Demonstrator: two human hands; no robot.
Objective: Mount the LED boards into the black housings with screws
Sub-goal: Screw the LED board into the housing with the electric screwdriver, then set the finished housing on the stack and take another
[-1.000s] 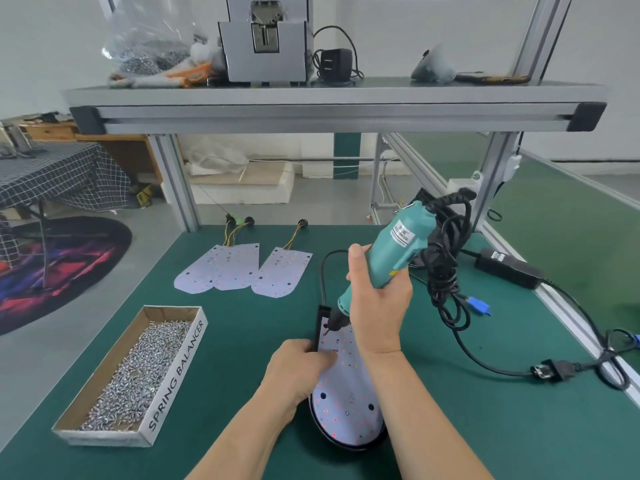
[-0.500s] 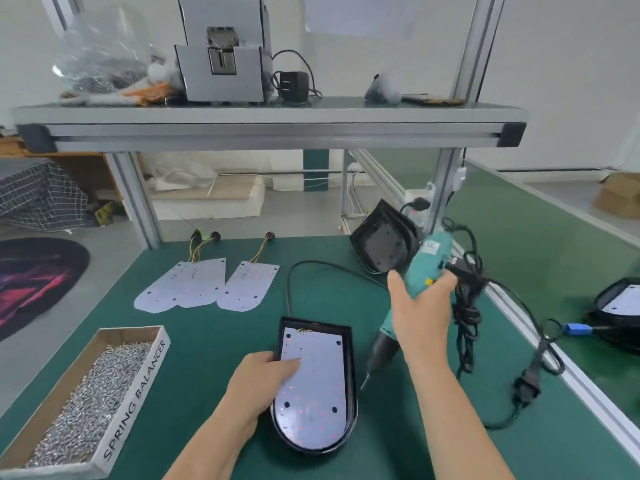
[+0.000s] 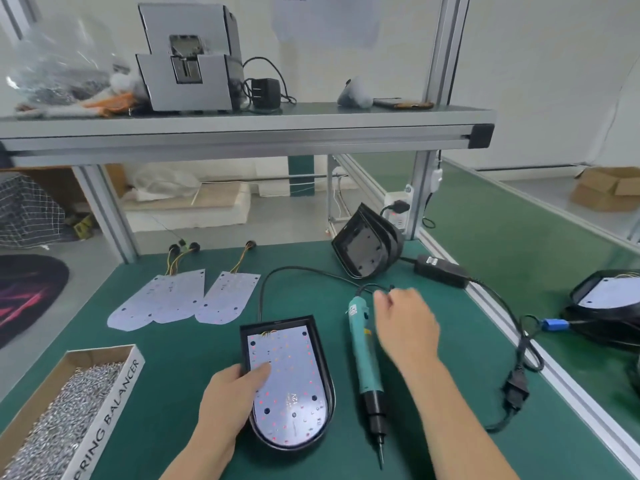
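Just set down: screwdriver (image 3: 363, 355) now lies on the table (image 3: 173, 358) right beside the housing (image 3: 323, 362), right hand (image 3: 405, 327) above it empty and slack, left hand (image 3: 232, 393) gripping the housing edge, thumb on the LED board (image 3: 291, 379) seated inside; screwing here probably finished.

One white LED board (image 3: 287, 386) sits flat in a black housing (image 3: 328, 375) up front. Spare boards (image 3: 162, 299) lie loose back left, and empty housings (image 3: 367, 247) lean stacked back right. Screws (image 3: 69, 403) fill the box (image 3: 117, 400) front left.
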